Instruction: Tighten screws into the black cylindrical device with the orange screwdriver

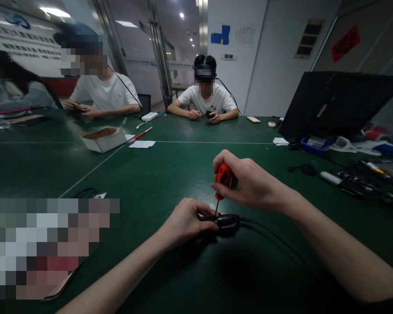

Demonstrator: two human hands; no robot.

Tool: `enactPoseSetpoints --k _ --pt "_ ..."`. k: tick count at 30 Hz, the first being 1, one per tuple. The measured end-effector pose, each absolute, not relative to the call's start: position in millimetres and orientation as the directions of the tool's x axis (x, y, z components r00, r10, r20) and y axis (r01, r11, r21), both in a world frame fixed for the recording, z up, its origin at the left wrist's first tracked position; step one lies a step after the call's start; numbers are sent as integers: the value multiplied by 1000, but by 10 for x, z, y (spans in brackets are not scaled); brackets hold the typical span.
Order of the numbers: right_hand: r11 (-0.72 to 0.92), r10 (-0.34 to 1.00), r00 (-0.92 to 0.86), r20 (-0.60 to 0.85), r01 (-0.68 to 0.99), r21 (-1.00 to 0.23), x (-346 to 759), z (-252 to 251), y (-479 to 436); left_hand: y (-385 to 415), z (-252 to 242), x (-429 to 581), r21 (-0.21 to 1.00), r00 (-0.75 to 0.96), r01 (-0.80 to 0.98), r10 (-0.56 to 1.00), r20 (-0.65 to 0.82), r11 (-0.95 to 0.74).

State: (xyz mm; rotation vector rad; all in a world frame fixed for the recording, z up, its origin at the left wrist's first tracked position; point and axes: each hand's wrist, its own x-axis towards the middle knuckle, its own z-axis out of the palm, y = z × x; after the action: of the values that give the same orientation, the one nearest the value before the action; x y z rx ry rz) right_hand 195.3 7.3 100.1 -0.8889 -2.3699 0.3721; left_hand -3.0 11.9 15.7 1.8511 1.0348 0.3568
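My right hand (pixel 245 179) is closed around the red and black handle of a screwdriver (pixel 223 175), held nearly upright. Its thin shaft points down, and the tip meets a small black device (pixel 228 221) lying on the green table. A black cable runs from the device's right end toward the lower right. With thumb and fingers, my left hand (pixel 188 220) pinches the device's left end and steadies it against the tabletop. The exact spot under the screwdriver tip is too small to make out.
Beyond my hands stand an open white box (pixel 104 140), a red pencil-like stick (pixel 140 134) and white paper (pixel 142 144). To the right are a black monitor (pixel 340 107), a blue tray (pixel 316 144) and tangled cables (pixel 356 181). Several people sit around the table (pixel 170 174).
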Motion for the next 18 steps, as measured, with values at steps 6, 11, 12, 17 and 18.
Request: enactPoseSetpoints --k 6,11,12,17,18 --pt "754 655 -631 416 515 -407 1945 1011 44 123 149 -32 845 606 505 770 -201 -176" --pt "776 631 -641 437 532 -339 1950 1013 32 130 166 -33 835 624 511 756 -197 -204" --pt "785 619 -645 448 533 -317 1948 1012 34 128 174 -32 831 626 513 756 -192 -215" --pt "833 545 -671 503 502 -233 1925 1008 33 110 199 -26 814 625 524 763 -165 -253" --pt "839 534 -674 510 496 -223 1920 1007 27 107 197 -26 812 623 524 766 -159 -257"
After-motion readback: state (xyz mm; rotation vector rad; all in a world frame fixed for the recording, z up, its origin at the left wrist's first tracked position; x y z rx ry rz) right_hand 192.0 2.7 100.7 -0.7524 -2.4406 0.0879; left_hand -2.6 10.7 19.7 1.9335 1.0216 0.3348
